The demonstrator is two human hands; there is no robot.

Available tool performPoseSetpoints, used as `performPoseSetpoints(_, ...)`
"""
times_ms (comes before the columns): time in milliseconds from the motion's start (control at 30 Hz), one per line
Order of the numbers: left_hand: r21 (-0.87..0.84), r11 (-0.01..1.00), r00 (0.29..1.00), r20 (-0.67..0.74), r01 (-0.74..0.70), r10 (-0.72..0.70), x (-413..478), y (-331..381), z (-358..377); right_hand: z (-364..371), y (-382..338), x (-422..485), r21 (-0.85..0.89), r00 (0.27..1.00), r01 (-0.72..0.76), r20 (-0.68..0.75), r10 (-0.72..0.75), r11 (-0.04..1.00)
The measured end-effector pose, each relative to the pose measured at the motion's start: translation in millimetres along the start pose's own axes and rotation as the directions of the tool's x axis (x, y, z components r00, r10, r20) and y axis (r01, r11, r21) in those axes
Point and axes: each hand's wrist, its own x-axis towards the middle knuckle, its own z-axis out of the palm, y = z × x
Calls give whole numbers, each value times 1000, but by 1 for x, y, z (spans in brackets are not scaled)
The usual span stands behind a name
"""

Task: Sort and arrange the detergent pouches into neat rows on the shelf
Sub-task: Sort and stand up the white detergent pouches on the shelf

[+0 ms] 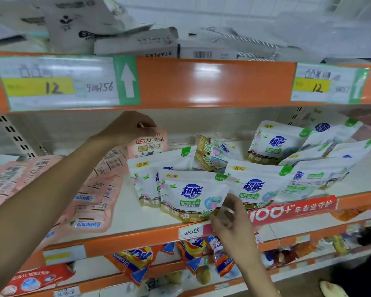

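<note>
Orange-edged shelf (120, 241) stocked with detergent pouches, both hands at work on it.
Pink pouches (90, 202) lie flat and overlapping on the left of the shelf. White pouches (272, 144) stand in a loose cluster across the middle and right, with gold pouches (210, 155) tipped over behind them. The left hand (129, 127) has its grip clamped on the top edge of an upright pink pouch (147, 146) at the back. The right hand (229, 215) has its grip pinched on the lower right corner of the front white pouch (189, 194) by the shelf's front lip.
</note>
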Motion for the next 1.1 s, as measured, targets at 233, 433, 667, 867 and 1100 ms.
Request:
performPoseSetpoints(233, 33, 999, 1000, 29, -13, 12, 0, 2, 0, -26, -16, -15, -227, 967, 179, -138, -214, 957)
performPoseSetpoints(433, 60, 998, 998, 66, 12, -16, -7, 4, -1, -51, -82, 3, -299, 861, 422, -163, -482, 856)
performPoseSetpoints(667, 39, 998, 998, 39, 54, -56, -18, 7, -5, -84, -144, 72, -401, 840, 505, 24, -543, 764)
performPoseSetpoints(867, -139, 972, 968, -143, 188, -207, -41, 1, -17, -97, -155, 158, -526, 915, 389, 315, -252, 756)
performPoseSetpoints(1100, -23, 976, 954, -209, 215, -215, -61, -8, -15, -78, -127, 235, -672, 865, 318, 494, 85, 669)
